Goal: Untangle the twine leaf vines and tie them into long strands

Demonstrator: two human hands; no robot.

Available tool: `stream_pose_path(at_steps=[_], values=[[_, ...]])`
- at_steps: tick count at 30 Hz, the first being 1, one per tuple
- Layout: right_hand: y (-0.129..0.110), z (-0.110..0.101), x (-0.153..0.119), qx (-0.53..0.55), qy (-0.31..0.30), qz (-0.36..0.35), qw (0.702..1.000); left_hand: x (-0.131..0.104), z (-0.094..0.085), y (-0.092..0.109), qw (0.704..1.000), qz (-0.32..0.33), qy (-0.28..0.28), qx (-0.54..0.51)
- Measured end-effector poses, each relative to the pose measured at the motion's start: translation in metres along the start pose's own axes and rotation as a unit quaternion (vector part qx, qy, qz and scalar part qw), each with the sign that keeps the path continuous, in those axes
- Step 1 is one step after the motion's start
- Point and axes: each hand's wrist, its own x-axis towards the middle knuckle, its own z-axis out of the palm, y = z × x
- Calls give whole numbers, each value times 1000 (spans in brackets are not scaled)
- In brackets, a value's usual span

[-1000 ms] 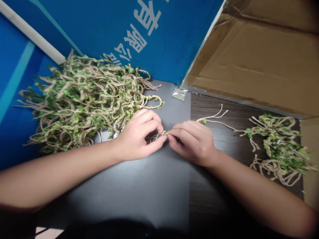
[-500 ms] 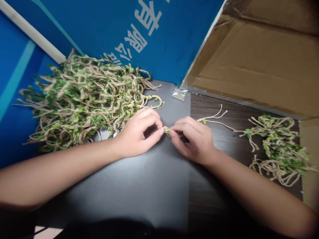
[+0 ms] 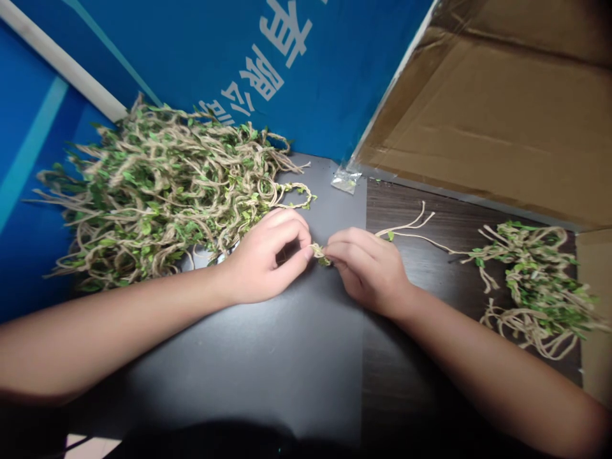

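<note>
My left hand (image 3: 272, 258) pinches one end of a short braided twine piece with small green leaves (image 3: 319, 254) between thumb and forefinger. At the other end of that piece, my right hand (image 3: 368, 264) is closed on it, fingers pressed together. Loose twine ends (image 3: 406, 228) come out behind my right hand and lie toward the right. Behind and left of my left hand is a large heap of leafy braided twine (image 3: 176, 185). A smaller bundle of the same leafy twine (image 3: 540, 274) lies at the right.
A small clear plastic bag (image 3: 346, 180) lies at the back of the grey mat (image 3: 287, 357). Blue panels with white characters (image 3: 287, 32) stand behind. A large cardboard box (image 3: 497, 121) rises at the back right, beside the dark wood surface (image 3: 392, 376).
My right hand's fingers have drawn closer together, and its thumb has tucked in under them. My left hand has barely moved, still holding the braided piece.
</note>
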Motion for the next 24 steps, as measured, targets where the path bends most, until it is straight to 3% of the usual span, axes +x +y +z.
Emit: stream_pose_path(at_steps=[6,14,24], values=[[-3,-2,4,51,-9,37,998,0,0,-1,1000,-7,-16,5],[-5,-2,3,-76,-7,-14,997,0,1,1,999,1,-32,24],[-7,-4,5,-112,9,-24,993,1,1,1,999,2,-34,21]])
